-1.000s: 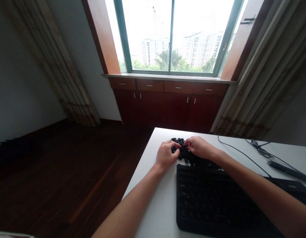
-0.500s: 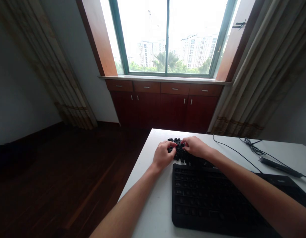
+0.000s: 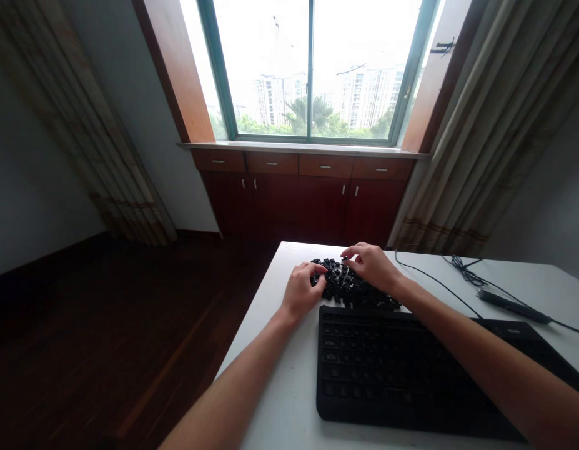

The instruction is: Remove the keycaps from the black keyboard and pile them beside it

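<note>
— Lying where, those loose keycaps (image 3: 350, 286)?
— Heaped on the white table (image 3: 289, 400), touching the black keyboard's (image 3: 411, 369) far edge.
— And the hands?
— Left hand (image 3: 302, 289) curls its fingers into the heap's left edge. Right hand (image 3: 374, 265) is over its far side, fingertips drawn together. Whether either grips a cap, I cannot tell.

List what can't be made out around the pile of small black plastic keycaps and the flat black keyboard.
Head view only.
Whether the left hand or right hand grips a cap from the pile of small black plastic keycaps: the hands themselves cover it.
Legends on the flat black keyboard: too dark and small.
Keyboard's near right corner: behind the right forearm.
</note>
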A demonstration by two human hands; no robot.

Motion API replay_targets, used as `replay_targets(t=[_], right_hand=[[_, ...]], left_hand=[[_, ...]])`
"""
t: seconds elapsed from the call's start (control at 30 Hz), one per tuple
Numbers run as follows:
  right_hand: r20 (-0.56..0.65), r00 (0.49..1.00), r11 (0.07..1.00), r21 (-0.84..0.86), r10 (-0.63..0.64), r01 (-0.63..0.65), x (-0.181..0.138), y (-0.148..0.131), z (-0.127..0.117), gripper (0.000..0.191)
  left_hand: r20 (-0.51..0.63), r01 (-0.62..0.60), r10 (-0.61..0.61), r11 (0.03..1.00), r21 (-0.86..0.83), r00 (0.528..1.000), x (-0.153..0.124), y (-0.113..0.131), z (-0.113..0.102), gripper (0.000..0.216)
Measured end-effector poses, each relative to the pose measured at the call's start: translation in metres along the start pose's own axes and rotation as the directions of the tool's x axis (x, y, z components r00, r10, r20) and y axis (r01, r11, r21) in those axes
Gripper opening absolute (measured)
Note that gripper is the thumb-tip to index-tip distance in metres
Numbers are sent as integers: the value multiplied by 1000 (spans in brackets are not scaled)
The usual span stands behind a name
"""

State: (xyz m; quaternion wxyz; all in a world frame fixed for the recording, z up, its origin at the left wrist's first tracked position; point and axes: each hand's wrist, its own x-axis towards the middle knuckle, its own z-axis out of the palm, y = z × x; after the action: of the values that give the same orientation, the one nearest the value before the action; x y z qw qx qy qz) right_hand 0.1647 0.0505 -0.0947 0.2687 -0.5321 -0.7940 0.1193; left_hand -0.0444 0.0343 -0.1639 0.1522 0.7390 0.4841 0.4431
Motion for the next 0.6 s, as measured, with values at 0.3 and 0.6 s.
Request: replay_targets(t=[0.3,0.6], right_hand=[[-206,953,955,244,222,-170,-87,69,-57,40],[-416,799,899,249,434,-360,-223,135,-116,47]], left_hand=[[-4,-78,78,997,10,997,-2,1,-2,18],[-15,-84,84,996,-8,996,-2,6,-8,21]])
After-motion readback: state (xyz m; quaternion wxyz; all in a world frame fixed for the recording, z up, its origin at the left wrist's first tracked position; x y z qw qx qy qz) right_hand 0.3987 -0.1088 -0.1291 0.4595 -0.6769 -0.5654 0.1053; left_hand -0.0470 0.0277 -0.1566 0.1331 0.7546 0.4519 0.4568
